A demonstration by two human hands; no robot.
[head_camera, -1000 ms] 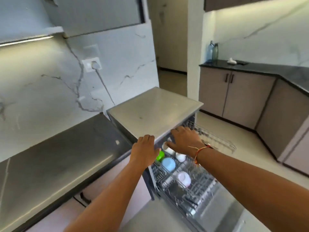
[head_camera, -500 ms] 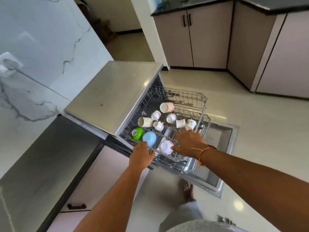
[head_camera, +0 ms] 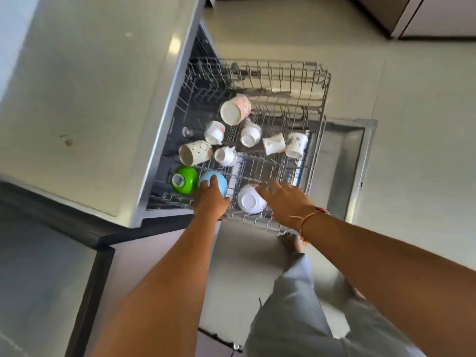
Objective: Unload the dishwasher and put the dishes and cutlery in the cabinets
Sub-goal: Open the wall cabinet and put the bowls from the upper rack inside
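Note:
The dishwasher's upper wire rack [head_camera: 325,99] is pulled out over the open door [head_camera: 342,161]. Upside down along its near edge sit a green bowl [head_camera: 184,180], a blue bowl [head_camera: 217,180] and a white bowl [head_camera: 251,203]. Several white patterned cups [head_camera: 235,110] lie further back. My left hand [head_camera: 210,200] holds the blue bowl, fingers curved over its dome and thumb on its right side. With fingers spread, my right hand [head_camera: 286,200] hovers over the rack just right of the white bowl and holds nothing.
The dishwasher's flat steel top [head_camera: 90,99] is at the left, with a dark counter [head_camera: 38,279] nearer me. My bare foot [head_camera: 291,242] and grey trouser leg [head_camera: 296,318] stand beside the open door. Cabinet fronts [head_camera: 425,19] run along the far right.
The view has tilted down over the rack, which came out of the dishwasher. My left hand moved from the rack's front edge onto the blue bowl. My right hand lifted off the rack and opened.

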